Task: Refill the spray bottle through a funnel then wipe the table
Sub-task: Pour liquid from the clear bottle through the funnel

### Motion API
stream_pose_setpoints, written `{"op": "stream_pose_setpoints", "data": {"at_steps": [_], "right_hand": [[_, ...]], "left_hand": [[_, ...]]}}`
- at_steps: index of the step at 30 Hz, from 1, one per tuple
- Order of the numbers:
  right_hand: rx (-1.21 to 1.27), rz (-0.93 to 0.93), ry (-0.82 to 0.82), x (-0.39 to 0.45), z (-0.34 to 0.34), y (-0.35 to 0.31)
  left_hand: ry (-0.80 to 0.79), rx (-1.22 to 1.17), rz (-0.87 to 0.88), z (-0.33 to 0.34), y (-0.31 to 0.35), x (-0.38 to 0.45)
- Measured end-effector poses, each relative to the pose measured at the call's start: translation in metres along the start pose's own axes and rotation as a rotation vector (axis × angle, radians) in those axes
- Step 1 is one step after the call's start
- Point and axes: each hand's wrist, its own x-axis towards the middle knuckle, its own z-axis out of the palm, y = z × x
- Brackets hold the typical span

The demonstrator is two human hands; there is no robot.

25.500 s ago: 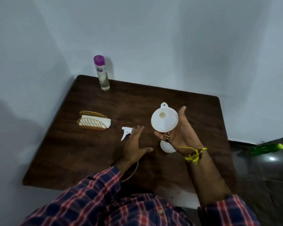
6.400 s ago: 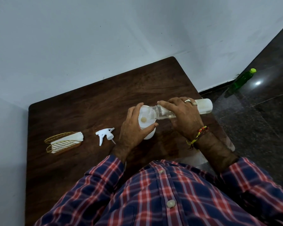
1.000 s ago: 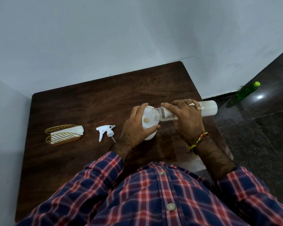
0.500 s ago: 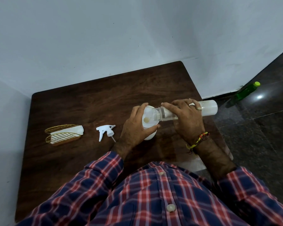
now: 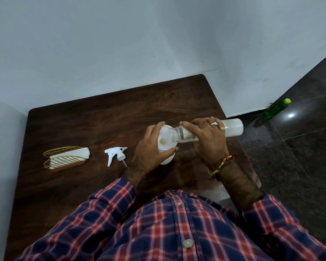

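A white funnel [image 5: 163, 140] sits in the neck of a white spray bottle [image 5: 167, 160] standing on the dark wooden table [image 5: 105, 121]. My left hand [image 5: 149, 147] curls round the funnel's rim and the bottle beneath it. My right hand [image 5: 207, 140] grips a clear refill bottle [image 5: 231, 127], tipped almost level with its open mouth over the funnel. The white trigger spray head [image 5: 115, 154] lies on the table left of my left hand, apart from it.
A gold wire holder with white napkins [image 5: 66, 157] stands at the table's left. A green bottle [image 5: 275, 109] lies on the dark floor at the right by the wall. White walls close the table's far and left sides.
Nothing has visibly changed over the last second; both hands keep the same hold. Much earlier the refill bottle stood capped at the table's far edge.
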Motion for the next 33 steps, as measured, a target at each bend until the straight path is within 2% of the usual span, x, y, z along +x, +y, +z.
{"op": "stream_pose_setpoints", "data": {"at_steps": [33], "right_hand": [[-0.008, -0.015, 0.017, 0.0006, 0.0038, 0.0]], "left_hand": [[0.009, 0.009, 0.01, 0.0006, -0.0017, 0.0006]]}}
